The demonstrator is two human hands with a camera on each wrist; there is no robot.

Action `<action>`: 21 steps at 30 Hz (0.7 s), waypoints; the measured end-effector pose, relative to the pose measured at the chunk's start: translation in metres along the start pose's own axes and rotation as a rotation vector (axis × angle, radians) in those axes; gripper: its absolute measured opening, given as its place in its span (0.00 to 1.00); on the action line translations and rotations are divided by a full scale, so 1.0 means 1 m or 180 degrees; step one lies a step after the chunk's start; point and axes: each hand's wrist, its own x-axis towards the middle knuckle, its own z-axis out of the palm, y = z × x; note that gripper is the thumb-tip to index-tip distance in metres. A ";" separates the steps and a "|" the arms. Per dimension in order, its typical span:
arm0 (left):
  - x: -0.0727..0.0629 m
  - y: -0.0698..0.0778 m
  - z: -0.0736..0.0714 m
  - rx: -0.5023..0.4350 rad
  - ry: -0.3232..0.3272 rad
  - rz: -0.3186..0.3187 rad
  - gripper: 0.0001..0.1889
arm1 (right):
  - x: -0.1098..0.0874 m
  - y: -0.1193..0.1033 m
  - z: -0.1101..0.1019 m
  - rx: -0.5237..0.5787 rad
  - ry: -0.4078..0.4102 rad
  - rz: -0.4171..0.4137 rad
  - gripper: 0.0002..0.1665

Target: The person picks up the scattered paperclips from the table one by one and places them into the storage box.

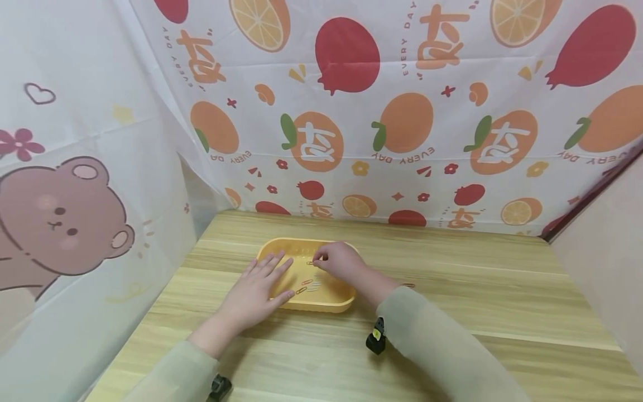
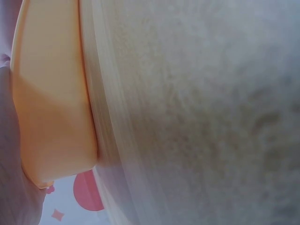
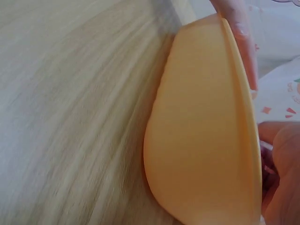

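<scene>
A shallow yellow tray [image 1: 313,306] sits on the table, with several paper clips inside. Among them are a reddish paper clip [image 1: 307,282], a brownish paper clip [image 1: 301,290] and some pale silver ones [image 1: 315,283]. My left hand [image 1: 257,290] lies with spread fingers over the tray's left side, and in the left wrist view its edge is against the tray wall [image 2: 54,103]. Reaching over the far right rim, my right hand [image 1: 341,261] pinches an orange-brown paper clip [image 1: 310,263] between thumb and finger. From the right wrist view, the tray wall [image 3: 201,122] mostly hides those fingertips.
On the wooden table [image 1: 452,312], a brownish clip [image 1: 409,285] lies right of the tray, beside my right forearm. A fruit-print cloth [image 1: 437,190] hangs along the back edge, and a bear-print cloth [image 1: 166,167] hangs at the left.
</scene>
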 end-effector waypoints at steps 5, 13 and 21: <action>0.001 0.000 0.000 0.0006 -0.0014 0.0006 0.40 | 0.008 -0.006 0.010 -0.0299 -0.0160 0.0125 0.04; 0.002 0.000 -0.001 0.0004 0.0044 0.0035 0.39 | 0.016 -0.014 0.022 -0.0491 -0.0324 0.0303 0.08; 0.000 -0.001 -0.002 -0.0019 0.0058 0.0032 0.39 | 0.020 -0.020 0.033 -0.0646 -0.0368 0.0309 0.12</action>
